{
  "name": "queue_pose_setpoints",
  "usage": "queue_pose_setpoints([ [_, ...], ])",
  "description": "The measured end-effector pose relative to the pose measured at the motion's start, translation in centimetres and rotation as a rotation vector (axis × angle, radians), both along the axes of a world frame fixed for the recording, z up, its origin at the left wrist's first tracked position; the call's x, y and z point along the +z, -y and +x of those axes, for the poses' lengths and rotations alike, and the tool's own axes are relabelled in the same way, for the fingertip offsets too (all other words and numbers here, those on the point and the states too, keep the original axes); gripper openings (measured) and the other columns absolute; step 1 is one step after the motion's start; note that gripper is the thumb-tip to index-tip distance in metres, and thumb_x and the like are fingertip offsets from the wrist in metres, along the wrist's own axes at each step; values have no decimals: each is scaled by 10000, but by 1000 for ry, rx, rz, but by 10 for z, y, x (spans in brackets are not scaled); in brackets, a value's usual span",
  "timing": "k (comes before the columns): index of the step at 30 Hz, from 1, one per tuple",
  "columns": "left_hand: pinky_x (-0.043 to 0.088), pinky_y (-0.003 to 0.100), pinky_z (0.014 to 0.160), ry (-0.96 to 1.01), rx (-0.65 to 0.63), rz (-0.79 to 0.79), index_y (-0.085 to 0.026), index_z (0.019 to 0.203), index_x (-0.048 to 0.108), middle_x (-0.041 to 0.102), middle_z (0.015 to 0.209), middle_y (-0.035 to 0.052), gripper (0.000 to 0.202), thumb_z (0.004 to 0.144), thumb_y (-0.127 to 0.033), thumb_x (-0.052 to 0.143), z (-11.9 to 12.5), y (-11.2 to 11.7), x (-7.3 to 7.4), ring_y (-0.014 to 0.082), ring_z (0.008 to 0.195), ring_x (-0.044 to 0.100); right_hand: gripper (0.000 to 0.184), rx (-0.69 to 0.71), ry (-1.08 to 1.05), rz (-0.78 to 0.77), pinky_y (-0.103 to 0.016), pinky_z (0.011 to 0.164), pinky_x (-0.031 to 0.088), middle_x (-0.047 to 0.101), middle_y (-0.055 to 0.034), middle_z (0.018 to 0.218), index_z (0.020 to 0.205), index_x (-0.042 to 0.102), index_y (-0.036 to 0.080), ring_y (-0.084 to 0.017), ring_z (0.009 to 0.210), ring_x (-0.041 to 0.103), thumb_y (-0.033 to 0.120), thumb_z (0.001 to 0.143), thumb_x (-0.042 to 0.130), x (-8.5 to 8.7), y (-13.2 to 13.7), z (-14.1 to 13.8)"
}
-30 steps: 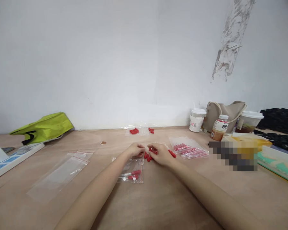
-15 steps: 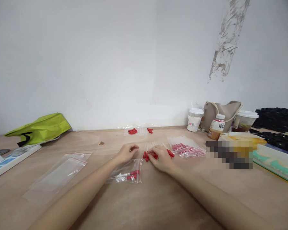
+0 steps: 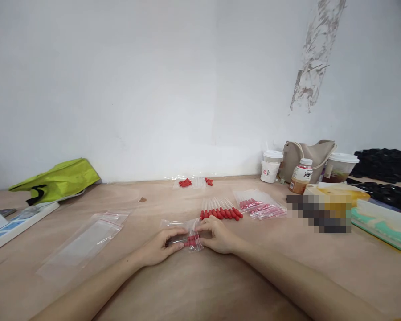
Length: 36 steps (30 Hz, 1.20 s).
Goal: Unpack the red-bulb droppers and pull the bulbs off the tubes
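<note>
A clear zip-lock bag point(image 3: 195, 246) lies on the table with red-bulbed droppers point(image 3: 191, 240) inside, their bulbs towards the zip end on the right. My left hand point(image 3: 155, 246) grips the bag from the left, thumb and fingers curved around it. At the zip end, my right hand point(image 3: 218, 236) pinches the bag's edge. Just beyond my right hand, a row of loose droppers with red bulbs point(image 3: 222, 213) lies side by side, clear stems pointing away. Filled bags of droppers point(image 3: 262, 208) overlap to the right of that row.
Flat zip bags point(image 3: 83, 240) lie to the left. By the wall are small bags holding red bulbs point(image 3: 185, 183). A power strip point(image 3: 23, 225) and a yellow-green bag point(image 3: 58, 180) are at far left. Right: a paper cup point(image 3: 271, 168), a bottle point(image 3: 301, 177) and a tray point(image 3: 384, 225).
My right hand has left the loose droppers and come back to the bag's zip end. My left hand has moved down and left onto the bag, gripping it.
</note>
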<state>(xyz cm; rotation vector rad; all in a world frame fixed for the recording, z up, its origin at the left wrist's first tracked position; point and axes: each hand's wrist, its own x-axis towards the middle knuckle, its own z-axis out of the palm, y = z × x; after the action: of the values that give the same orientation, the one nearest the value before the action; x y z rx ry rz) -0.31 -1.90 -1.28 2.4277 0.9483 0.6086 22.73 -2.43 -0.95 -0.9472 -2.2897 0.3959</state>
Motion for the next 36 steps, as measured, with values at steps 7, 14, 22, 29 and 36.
queue_pose_setpoints([
  [7, 401, 333, 925, 48, 28, 32, -222, 1122, 540, 580, 1143, 38, 330, 815, -337, 504, 21, 4, 0, 184, 1042, 526, 240, 44, -22, -58, -232, 729, 366, 634, 11, 843, 865, 669, 226, -148, 813, 515, 283, 633, 691, -3, 2, 9],
  [14, 397, 336, 931, 22, 45, 31, -241, 1162, 517, 559, 1177, 35, 386, 791, -348, 531, 18, 7, -2, 195, 1066, 510, 74, -26, -38, -22, -186, 567, 344, 557, 31, 653, 685, 587, 166, -94, 612, 482, 157, 616, 612, -8, 6, 6],
  [22, 353, 361, 981, -51, 36, 7, -261, 1228, 459, 501, 1255, 34, 435, 809, -366, 506, 15, 12, 1, 196, 1141, 457, 247, 16, -27, -166, -179, 534, 348, 533, 28, 712, 789, 543, 177, -91, 620, 474, 264, 595, 669, -5, 6, 20],
  [29, 193, 416, 1058, -362, -2, 19, -358, 1324, 282, 202, 1440, -9, 436, 893, -428, 290, 11, 20, 14, 221, 1311, 183, 270, 12, -109, -306, -175, 494, 358, 544, 38, 665, 812, 552, 171, -82, 582, 479, 229, 579, 676, -4, -1, 30],
  [36, 374, 452, 899, -559, 196, 40, -307, 1251, 439, 453, 1278, 99, 454, 819, -442, 399, 9, 40, 36, 305, 1110, 473, 197, 71, -253, -407, -206, 537, 417, 630, -23, 733, 713, 596, 142, -102, 621, 552, 310, 631, 658, 27, -13, 58],
])
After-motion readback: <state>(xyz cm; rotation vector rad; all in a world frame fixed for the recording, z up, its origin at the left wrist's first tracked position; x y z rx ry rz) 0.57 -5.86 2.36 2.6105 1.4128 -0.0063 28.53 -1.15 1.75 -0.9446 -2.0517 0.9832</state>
